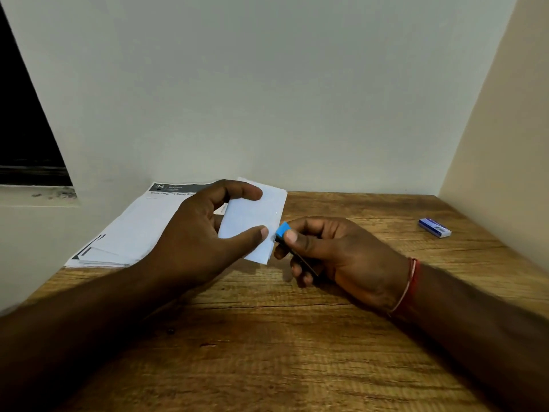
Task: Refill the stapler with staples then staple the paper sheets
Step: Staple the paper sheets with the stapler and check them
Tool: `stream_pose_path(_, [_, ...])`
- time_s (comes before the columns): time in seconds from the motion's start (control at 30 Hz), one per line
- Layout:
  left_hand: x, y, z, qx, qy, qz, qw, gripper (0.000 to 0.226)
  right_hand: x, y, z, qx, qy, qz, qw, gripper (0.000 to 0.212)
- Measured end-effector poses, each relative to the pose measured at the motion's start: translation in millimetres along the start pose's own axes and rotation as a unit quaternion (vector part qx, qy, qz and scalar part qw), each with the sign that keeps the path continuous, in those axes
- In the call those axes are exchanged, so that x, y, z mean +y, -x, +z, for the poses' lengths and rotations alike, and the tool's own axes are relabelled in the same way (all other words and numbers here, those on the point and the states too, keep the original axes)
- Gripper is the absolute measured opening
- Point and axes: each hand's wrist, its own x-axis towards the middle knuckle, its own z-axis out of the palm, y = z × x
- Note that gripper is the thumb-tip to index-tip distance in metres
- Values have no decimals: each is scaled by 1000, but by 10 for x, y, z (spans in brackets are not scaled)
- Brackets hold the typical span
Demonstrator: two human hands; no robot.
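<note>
My left hand (205, 230) grips a small stack of white paper sheets (255, 221) between thumb and fingers, lifted a little above the wooden table (282, 352). My right hand (335, 257) is closed around a small stapler (283, 233) with a blue top and dark body, most of it hidden in my fingers. The stapler's blue front end meets the right edge of the held sheets. A small blue and white staple box (434, 228) lies at the table's far right, apart from both hands.
A pile of printed sheets (130, 230) lies on the table's far left, against the white back wall. A beige wall borders the table on the right. A dark window opening (26, 123) is at the upper left.
</note>
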Motion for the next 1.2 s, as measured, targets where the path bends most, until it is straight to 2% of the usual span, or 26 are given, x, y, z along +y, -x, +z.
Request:
stream_pose_path(0.13, [67,30,9,10,-62,49,997,55,18,-10,12,-4,2,-8,1000,39])
stream_pose_path(0.23, [83,48,7,-10,-65,66,996,54,51,-30,36,16,0,-15,1000,42])
stream_pose_path(0.37, [80,55,17,-15,-92,97,991,53,48,-13,44,31,34,-35,998,26])
stream_pose_path(0.57, [74,59,38,-1,-134,131,982,44,24,21,55,49,97,-43,993,20])
stream_pose_path(0.9, [53,80,111,-22,-137,129,982,41,46,22,95,51,105,-30,993,37])
stream_pose_path(1.2, [66,80,119,-24,-137,140,980,40,60,22,112,58,99,-34,993,35])
